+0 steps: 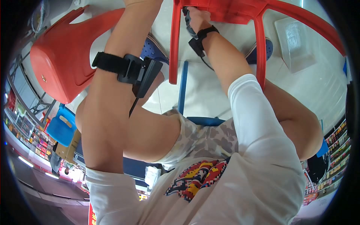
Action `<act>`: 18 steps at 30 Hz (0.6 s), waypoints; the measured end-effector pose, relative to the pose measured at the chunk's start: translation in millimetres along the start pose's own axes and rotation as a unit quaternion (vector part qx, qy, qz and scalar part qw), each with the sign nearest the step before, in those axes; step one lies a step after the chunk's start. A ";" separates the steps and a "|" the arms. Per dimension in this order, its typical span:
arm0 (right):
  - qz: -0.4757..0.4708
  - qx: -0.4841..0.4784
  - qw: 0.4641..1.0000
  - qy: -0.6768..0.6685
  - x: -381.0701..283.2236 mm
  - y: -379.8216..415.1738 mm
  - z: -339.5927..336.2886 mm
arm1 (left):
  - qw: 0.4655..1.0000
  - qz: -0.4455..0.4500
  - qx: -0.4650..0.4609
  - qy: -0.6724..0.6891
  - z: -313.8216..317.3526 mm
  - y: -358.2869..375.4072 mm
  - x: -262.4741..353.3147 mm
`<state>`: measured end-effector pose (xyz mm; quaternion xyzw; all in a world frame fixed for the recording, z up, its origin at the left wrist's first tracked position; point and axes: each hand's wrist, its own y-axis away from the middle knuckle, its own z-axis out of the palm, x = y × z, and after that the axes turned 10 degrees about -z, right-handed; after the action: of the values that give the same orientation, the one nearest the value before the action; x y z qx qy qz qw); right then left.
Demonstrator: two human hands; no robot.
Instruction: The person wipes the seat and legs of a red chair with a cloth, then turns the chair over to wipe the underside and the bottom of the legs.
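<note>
A red plastic stool (260,48) stands in front of me, its legs and part of its body showing at the top of the view. My right hand (198,20) reaches between its legs, close to or against the red plastic; a grey and black band covers part of the hand, and the fingers do not show clearly. My left forearm (103,112), with a black strapped device (138,73) on it, stretches upward, and the hand lies beyond the top edge. A second red stool (71,56) is tilted beside that arm.
A clear plastic box (296,47) is on the pale tiled floor at the right. Blue clogs (154,51) are on my feet. A blue stool (62,125) stands at the left, with a cardboard box (68,152) near it. Stocked shelves (335,150) line the right edge.
</note>
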<state>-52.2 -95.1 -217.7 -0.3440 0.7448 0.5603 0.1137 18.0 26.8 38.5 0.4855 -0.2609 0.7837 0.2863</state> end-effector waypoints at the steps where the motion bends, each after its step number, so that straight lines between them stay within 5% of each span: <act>1: 0.076 0.067 0.990 -0.094 -37.5 38.7 -9.4 | 1.000 0.002 -0.003 0.000 1.3 -1.3 -0.2; 2: -0.008 0.071 0.991 -0.109 -14.3 30.8 -3.2 | 1.000 0.002 0.001 -0.001 2.4 -0.7 0.4; 5: 0.076 0.042 0.996 0.015 14.8 -2.8 19.6 | 1.000 0.003 0.007 -0.008 7.1 6.5 5.9; 7: 0.017 0.122 0.992 -0.011 21.9 1.5 44.2 | 1.000 0.017 0.001 -0.005 8.7 4.5 4.0; 10: 0.051 0.181 0.954 -0.233 33.8 16.3 51.7 | 1.000 -0.026 0.002 0.004 4.2 8.5 5.1; 15: 0.010 0.085 0.968 -0.236 65.2 67.0 22.1 | 0.999 -0.037 0.021 -0.004 4.8 7.7 4.0; 17: 0.033 0.102 0.986 -0.130 73.5 67.5 24.7 | 0.999 -0.037 0.023 -0.002 5.6 6.4 2.9; 18: -0.042 0.015 0.997 0.057 84.9 64.1 26.4 | 1.000 -0.026 0.013 -0.004 4.2 7.2 1.9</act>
<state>-161.5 -95.0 -225.5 -0.4045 0.7434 0.5234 0.0990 14.8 19.3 40.9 0.4991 -0.2396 0.7771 0.2993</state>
